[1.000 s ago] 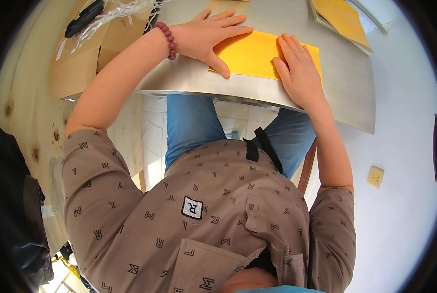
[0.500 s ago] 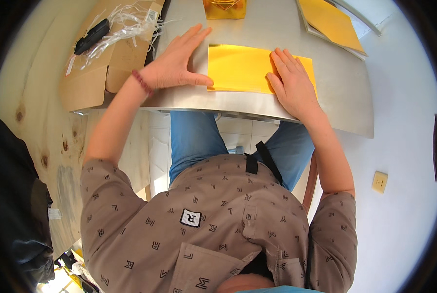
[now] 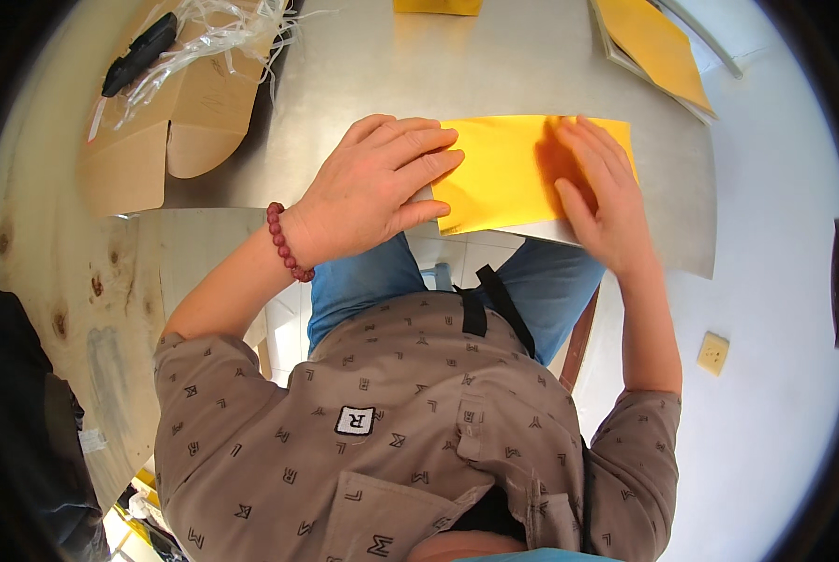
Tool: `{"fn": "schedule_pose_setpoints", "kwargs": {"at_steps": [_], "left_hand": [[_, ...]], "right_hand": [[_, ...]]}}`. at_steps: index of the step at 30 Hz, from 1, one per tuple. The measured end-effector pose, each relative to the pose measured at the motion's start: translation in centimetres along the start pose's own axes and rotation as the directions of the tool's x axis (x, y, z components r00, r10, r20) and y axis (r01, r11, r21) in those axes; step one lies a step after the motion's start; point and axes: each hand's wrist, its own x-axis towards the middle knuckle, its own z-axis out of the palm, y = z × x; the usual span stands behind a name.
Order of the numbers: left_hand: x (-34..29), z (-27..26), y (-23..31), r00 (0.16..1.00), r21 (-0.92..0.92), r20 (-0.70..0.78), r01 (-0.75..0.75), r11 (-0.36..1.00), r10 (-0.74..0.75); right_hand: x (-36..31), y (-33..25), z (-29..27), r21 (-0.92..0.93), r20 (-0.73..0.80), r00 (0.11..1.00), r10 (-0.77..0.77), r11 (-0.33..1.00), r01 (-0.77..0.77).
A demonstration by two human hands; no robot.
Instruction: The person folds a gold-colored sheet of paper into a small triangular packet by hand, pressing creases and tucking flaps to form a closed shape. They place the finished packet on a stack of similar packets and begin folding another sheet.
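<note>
A shiny golden-yellow paper sheet [image 3: 504, 178] lies across the front edge of a metal table, directly ahead of me. My left hand [image 3: 368, 187] is at the sheet's left end, its fingers and thumb apart, with the fingertips touching the left edge. Above the right part of the sheet is my right hand [image 3: 608, 192], fingers stretched out and thumb apart. A shadow falls on the sheet beside those fingers; whether they touch it I cannot tell.
An opened cardboard box [image 3: 208, 131] stands at the left, with clear plastic strips [image 3: 222, 47] and a black object [image 3: 140, 54] on it. A stack of yellow sheets [image 3: 658, 51] lies at the far right. Another golden piece [image 3: 438, 6] sits at the back of the metal table [image 3: 363, 75].
The yellow sheet has shifted toward me and slightly right. My left hand has moved right and nearer, onto the sheet's left edge. The right hand has come nearer and right too.
</note>
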Motion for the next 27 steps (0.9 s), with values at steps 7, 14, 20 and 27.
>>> {"fn": "schedule_pose_setpoints", "kwargs": {"at_steps": [7, 14, 20, 27], "left_hand": [[-0.1, -0.2, 0.0, 0.999, -0.02, 0.027, 0.022, 1.0, -0.022], [-0.7, -0.6, -0.4, 0.999, -0.02, 0.023, 0.044, 0.999, -0.044], [-0.5, -1.0, -0.9, 0.993, -0.036, -0.056, 0.106, 0.994, -0.108], [0.1, -0.8, -1.2, 0.991, -0.042, -0.063, 0.114, 0.993, -0.117]], "right_hand": [[-0.2, -5.8, 3.0, 0.11, -0.015, 0.999, -0.034, 0.993, 0.035], [-0.6, -5.0, 3.9, 0.165, -0.122, 0.992, -0.036, 0.985, 0.057], [-0.4, -5.2, 3.2, 0.224, -0.168, 0.983, 0.07, 0.974, -0.031], [0.3, -5.1, 3.0, 0.285, -0.235, 0.928, 0.29, 0.933, -0.219]]}}
